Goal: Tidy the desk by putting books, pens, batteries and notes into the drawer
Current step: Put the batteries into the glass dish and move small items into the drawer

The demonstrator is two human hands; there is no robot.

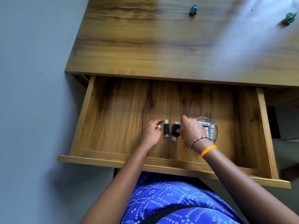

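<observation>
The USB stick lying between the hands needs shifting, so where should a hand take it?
Pinch the free USB stick across its black body, coming from above. It lies flat on the drawer floor, plug pointing away, with both long sides exposed; the left hand is nearest.

Open drawer (242, 110), two hands inside, flash drives (166, 130), batteries (209, 129)

Drawer (161, 97) — two sticks (166, 130) left of dish (216, 126), perhaps batteries (208, 129) inside
</observation>
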